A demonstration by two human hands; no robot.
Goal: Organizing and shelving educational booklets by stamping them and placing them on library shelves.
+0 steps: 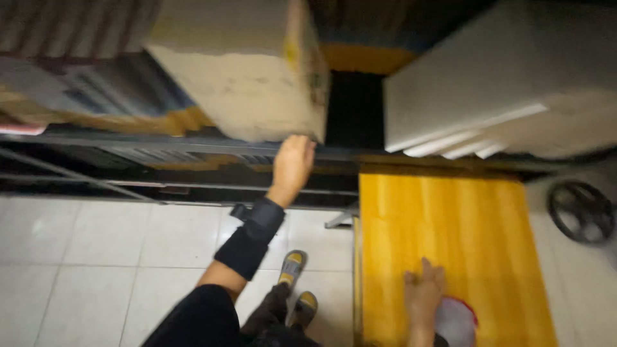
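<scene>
The left hand (292, 162) cups the lower front corner of a cardboard box (247, 64) jutting off the shelf edge (160, 146). The right hand (423, 297) lies flat and open near the yellow board's (450, 238) near edge. Better to support the underside squarely, I'd say.

- A storeroom or warehouse, by the look of it.
- A dark metal shelf rack (193, 151) carries a large worn cardboard box (247, 71), with flat packed goods (96, 90) stacked just left of the box.
- Right of the box lie stacked pale boards (488, 83).
- Below the boards stands a yellow wooden surface (450, 244) beside a black wheel (581, 212).
- The floor (96, 257) is plain white tile.
</scene>
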